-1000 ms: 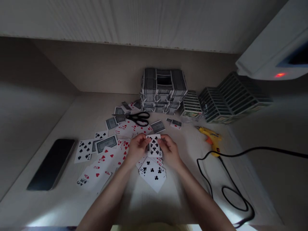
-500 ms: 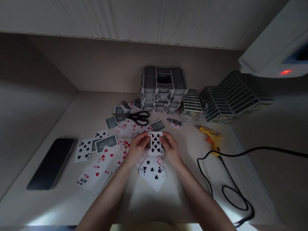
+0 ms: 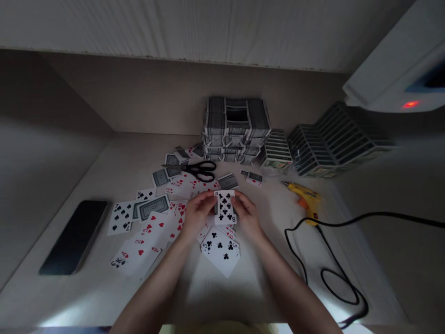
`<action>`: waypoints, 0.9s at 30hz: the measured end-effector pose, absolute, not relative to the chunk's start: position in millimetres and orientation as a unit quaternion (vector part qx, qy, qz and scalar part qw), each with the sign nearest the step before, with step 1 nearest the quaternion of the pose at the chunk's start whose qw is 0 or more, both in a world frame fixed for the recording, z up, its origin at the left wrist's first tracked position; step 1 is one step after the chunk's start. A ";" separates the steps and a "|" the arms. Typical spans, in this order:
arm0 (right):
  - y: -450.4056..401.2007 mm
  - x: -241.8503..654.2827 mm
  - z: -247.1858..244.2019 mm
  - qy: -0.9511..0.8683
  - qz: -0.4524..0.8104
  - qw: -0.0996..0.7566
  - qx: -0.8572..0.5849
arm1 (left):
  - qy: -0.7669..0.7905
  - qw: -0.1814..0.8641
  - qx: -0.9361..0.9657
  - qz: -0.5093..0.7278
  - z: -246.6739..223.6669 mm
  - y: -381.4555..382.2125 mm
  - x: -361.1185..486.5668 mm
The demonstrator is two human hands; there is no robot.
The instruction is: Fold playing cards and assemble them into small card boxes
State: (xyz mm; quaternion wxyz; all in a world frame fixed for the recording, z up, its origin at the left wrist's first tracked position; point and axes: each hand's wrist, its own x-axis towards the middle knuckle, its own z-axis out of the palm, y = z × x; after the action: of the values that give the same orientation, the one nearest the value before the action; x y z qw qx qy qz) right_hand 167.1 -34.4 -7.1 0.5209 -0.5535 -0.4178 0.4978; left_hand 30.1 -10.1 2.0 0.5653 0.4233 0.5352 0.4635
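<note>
Between both hands is an eight of clubs playing card (image 3: 225,208), face up. My left hand (image 3: 200,211) grips its left edge with thumb and fingers, and my right hand (image 3: 246,211) pinches the right edge. Whether more cards lie behind it I cannot tell. Just below, a five of clubs (image 3: 220,250) tops a loose pile on the table. Spread to the left are face-up cards, among them a seven of spades (image 3: 120,217) and several hearts (image 3: 148,232). Black-handled scissors (image 3: 200,170) lie on cards beyond my hands.
A structure of card backs (image 3: 236,130) stands at the back, beside stacked card boxes (image 3: 276,150). A yellow glue gun (image 3: 306,199) with a black cord (image 3: 368,214) lies right. A phone (image 3: 74,236) rests at left. A white device with a red light (image 3: 392,69) juts in upper right.
</note>
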 end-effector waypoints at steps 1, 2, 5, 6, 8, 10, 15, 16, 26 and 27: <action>-34.3 167.1 -7.5 -0.416 0.495 0.525 -0.553 | 0.541 0.555 0.425 0.467 2.8 -10.9 30.9; -34.1 167.0 -7.8 -0.416 0.493 0.528 -0.552 | 0.546 0.547 0.428 0.469 3.7 -11.7 31.9; -34.0 167.0 -8.4 -0.416 0.492 0.530 -0.551 | 0.548 0.536 0.441 0.467 5.4 -13.6 34.4; -34.0 167.1 -8.6 -0.417 0.493 0.528 -0.552 | 0.546 0.534 0.445 0.467 5.3 -14.0 35.0; -34.1 167.3 -9.1 -0.421 0.493 0.522 -0.555 | 0.540 0.531 0.453 0.471 4.1 -14.5 35.8; -34.0 167.5 -9.7 -0.430 0.486 0.518 -0.557 | 0.535 0.526 0.461 0.475 2.2 -14.8 35.9; -33.9 167.8 -10.8 -0.447 0.476 0.505 -0.564 | 0.534 0.519 0.480 0.464 -2.6 -14.9 34.7; -33.8 167.9 -10.9 -0.447 0.478 0.503 -0.564 | 0.536 0.518 0.479 0.463 -3.3 -14.8 34.4; -32.6 169.0 -11.9 -0.452 0.493 0.507 -0.544 | 0.552 0.519 0.464 0.460 -0.5 -14.4 34.6; -32.6 169.1 -11.6 -0.453 0.494 0.507 -0.542 | 0.553 0.519 0.462 0.459 -0.6 -14.3 34.6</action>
State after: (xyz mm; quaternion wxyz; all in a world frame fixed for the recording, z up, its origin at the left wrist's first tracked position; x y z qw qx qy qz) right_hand 169.1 -32.6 -11.6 0.5068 -0.5423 -0.4529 0.4939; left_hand 34.6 -14.3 -0.6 0.5193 0.4615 0.5535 0.4593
